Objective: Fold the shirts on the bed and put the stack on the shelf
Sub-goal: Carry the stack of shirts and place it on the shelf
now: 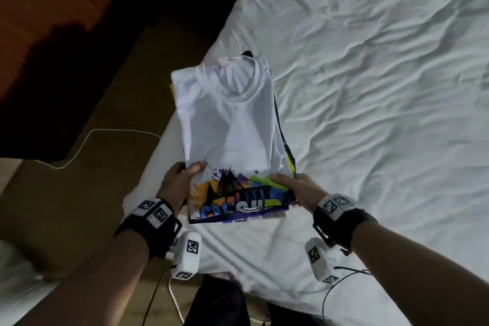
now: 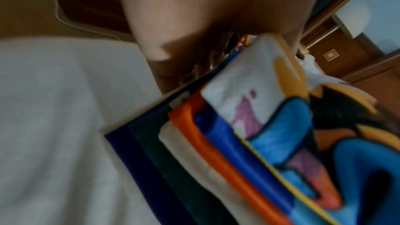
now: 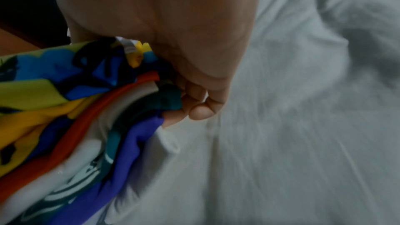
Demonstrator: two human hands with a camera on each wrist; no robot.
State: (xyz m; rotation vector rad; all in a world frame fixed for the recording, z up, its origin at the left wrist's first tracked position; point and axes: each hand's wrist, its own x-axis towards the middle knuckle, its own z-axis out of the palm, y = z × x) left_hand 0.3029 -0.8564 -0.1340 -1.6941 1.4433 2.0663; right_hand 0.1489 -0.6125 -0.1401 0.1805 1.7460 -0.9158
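Both hands grip one stack of folded shirts (image 1: 232, 124) at its near edge, over the near left corner of the bed (image 1: 370, 87). The left hand (image 1: 182, 182) has its thumb on top and fingers underneath; the right hand (image 1: 293, 188) clamps the near right corner likewise. The white printed shirt lies on top. The wrist views show about six folded layers. Rumpled sheet stretches open far and right; floor (image 1: 87, 167) lies left, crossed by one white cable (image 1: 105, 132).
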